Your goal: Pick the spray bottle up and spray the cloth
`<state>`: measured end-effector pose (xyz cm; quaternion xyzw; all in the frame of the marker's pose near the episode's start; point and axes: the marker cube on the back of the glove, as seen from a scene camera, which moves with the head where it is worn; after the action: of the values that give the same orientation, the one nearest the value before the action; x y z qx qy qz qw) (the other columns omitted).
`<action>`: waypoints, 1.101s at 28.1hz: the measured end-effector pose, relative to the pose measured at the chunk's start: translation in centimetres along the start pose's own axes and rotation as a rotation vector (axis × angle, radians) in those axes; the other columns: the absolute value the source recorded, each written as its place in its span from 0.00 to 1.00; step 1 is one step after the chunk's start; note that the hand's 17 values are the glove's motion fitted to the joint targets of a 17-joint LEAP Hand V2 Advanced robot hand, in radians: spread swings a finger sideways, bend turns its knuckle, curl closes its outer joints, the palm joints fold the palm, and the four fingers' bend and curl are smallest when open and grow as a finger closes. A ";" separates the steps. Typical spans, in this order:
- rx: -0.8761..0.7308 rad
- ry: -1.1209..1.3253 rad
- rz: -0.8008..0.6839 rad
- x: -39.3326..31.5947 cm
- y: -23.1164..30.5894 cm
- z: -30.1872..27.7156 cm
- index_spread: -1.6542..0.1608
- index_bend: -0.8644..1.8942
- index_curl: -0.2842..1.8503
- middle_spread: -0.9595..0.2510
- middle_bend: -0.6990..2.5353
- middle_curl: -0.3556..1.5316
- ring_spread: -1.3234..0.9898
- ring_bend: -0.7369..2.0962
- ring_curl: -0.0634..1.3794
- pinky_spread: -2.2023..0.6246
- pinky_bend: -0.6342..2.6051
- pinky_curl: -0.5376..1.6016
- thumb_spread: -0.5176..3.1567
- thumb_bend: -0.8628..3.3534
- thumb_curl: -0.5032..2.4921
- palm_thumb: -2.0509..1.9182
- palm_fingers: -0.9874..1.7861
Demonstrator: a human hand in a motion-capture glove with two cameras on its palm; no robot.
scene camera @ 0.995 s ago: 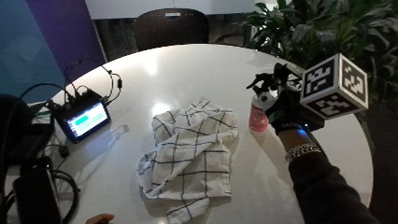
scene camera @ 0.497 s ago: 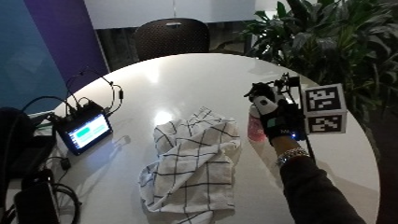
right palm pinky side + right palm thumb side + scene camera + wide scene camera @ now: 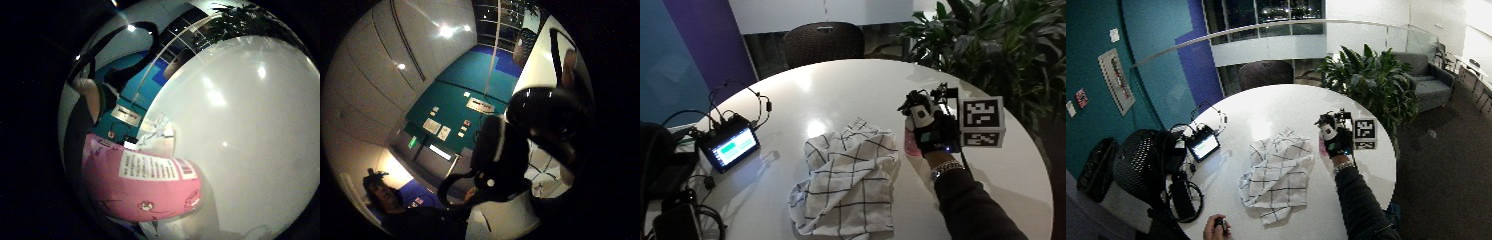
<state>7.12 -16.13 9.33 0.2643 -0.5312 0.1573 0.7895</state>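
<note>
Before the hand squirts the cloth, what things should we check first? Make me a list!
1. Bottle held: the gloved right hand is wrapped round the pink spray bottle. Ok.
2. Bottle off the table: its base is hidden beside the hand, so lifted or resting is unclear. Cannot tell.
3. Cloth ready: the checked cloth lies crumpled on the white table, beside the hand. Ok.
4. Nozzle pointing at the cloth: the black spray head sits at the top, but its direction is unclear. Cannot tell.
5. Finger on the trigger: hidden by the glove. Cannot tell.
6. Screen device out of the way: it sits on the cloth's far side from the hand. Ok.
</note>
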 end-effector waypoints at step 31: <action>-0.080 0.195 -0.202 -8.6 -4.5 -2.0 0.76 0.48 0.40 0.63 0.44 0.50 0.51 0.49 0.37 0.67 0.35 0.44 0.45 0.22 0.28 0.65 0.87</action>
<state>7.69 -18.34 -0.27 0.2682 -0.4283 0.0806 0.8592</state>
